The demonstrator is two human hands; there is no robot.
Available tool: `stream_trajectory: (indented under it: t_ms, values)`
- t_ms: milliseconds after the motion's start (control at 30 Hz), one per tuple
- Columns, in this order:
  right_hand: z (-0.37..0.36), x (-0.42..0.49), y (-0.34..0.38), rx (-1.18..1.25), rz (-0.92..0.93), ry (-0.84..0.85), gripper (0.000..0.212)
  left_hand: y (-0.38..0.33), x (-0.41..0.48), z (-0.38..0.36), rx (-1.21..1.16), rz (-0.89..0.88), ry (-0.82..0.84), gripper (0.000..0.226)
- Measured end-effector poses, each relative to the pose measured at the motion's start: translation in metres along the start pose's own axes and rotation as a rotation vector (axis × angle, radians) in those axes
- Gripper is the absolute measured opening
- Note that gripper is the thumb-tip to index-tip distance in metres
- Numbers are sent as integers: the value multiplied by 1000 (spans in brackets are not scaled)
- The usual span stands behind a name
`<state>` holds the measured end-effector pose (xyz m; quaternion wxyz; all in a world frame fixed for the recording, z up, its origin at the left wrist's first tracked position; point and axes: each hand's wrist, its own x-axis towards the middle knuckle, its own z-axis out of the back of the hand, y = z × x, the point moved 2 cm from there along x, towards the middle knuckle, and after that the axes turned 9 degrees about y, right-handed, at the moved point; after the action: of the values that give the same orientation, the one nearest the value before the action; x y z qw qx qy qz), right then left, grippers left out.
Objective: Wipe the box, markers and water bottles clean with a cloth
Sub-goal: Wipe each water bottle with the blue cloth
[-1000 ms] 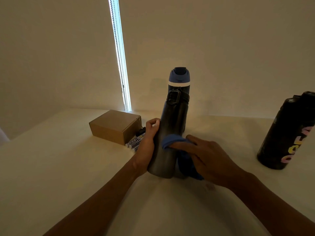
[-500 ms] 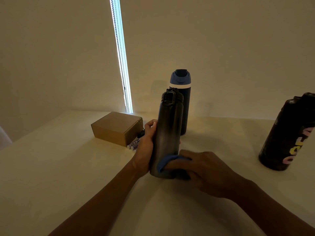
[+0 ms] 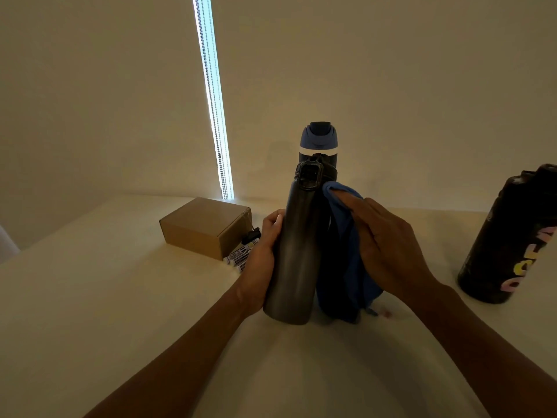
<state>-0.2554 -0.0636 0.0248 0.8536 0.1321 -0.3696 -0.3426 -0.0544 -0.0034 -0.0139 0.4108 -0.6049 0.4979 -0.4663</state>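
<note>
A tall dark grey water bottle (image 3: pixel 294 260) stands on the white table in the centre. My left hand (image 3: pixel 262 263) grips its left side. My right hand (image 3: pixel 382 245) presses a blue cloth (image 3: pixel 343 267) against the bottle's right side, fingertips near the neck; the cloth hangs down to the table. Behind it stands a bottle with a blue lid (image 3: pixel 319 140), mostly hidden. A black bottle with coloured lettering (image 3: pixel 512 236) stands at the right. A brown cardboard box (image 3: pixel 205 226) lies left of centre, with markers (image 3: pixel 241 254) beside it, partly hidden by my left hand.
The white table (image 3: pixel 90 312) runs up to a cream wall. A bright vertical window strip with a bead chain (image 3: pixel 215 116) stands behind the box. A small pale object (image 3: pixel 7 245) shows at the far left edge.
My right hand with the cloth has slid up the bottle from its base to near the neck. The cloth now hangs open down the bottle's side. My left hand keeps its hold.
</note>
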Motion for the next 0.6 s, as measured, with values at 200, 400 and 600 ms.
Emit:
stream_trajectory:
  t_ms: [200,400,600]
  values:
    - [4,10,-3,119,-149,142,51,3,0,1,-49,96,2,47]
    - [3,17,-12,364,-244,193,40,1,-2,-1,-43,105,51,44]
    - [4,22,2,284,-119,132,130,3,-3,-8,53,85,112,46]
